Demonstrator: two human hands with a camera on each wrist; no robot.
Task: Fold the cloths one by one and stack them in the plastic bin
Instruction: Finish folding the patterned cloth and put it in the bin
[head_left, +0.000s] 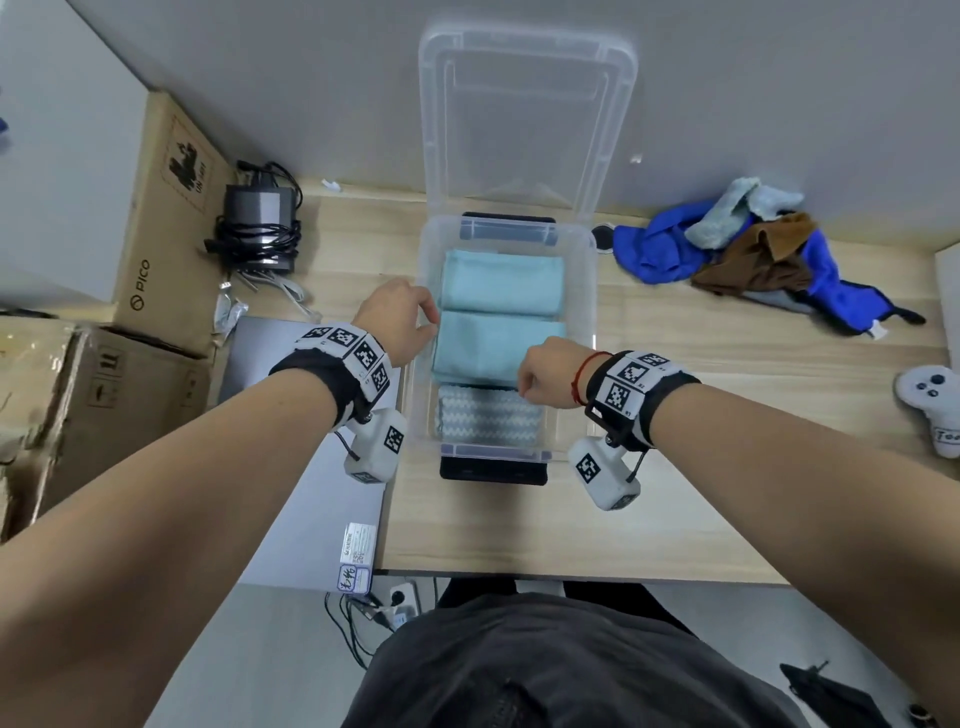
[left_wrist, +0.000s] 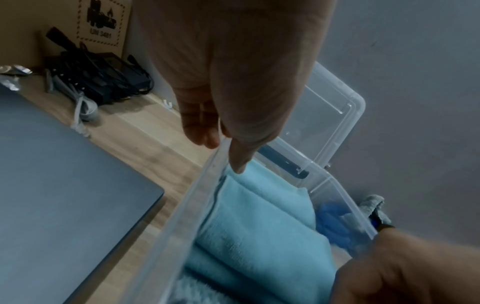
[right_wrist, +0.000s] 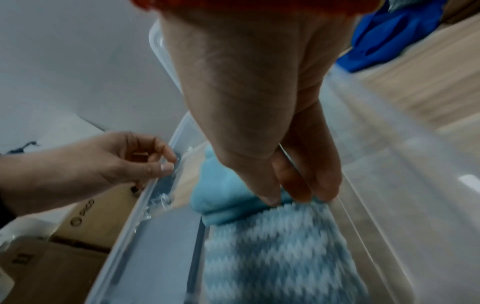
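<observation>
A clear plastic bin (head_left: 589, 291) stands mid-table, its lid (head_left: 524, 104) open against the wall. Inside lie a far light blue cloth (head_left: 501, 283), a middle light blue cloth (head_left: 488, 348) and a grey-white zigzag cloth (head_left: 488, 415) nearest me, all folded. My left hand (head_left: 428, 322) pinches the bin's left rim (left_wrist: 182, 216), thumb inside and fingers outside. My right hand (head_left: 522, 389) points down and pinches the near edge of the middle blue cloth (right_wrist: 221, 195), right beside the zigzag cloth (right_wrist: 272, 246). Unfolded blue, brown and grey cloths (head_left: 753, 254) lie heaped at the back right.
Cardboard boxes (head_left: 166, 218) stand at the left, with a black power adapter and tangled cables (head_left: 260, 228) beside them. A closed grey laptop (head_left: 301, 467) lies left of the bin. A white controller (head_left: 930, 410) sits at the right edge.
</observation>
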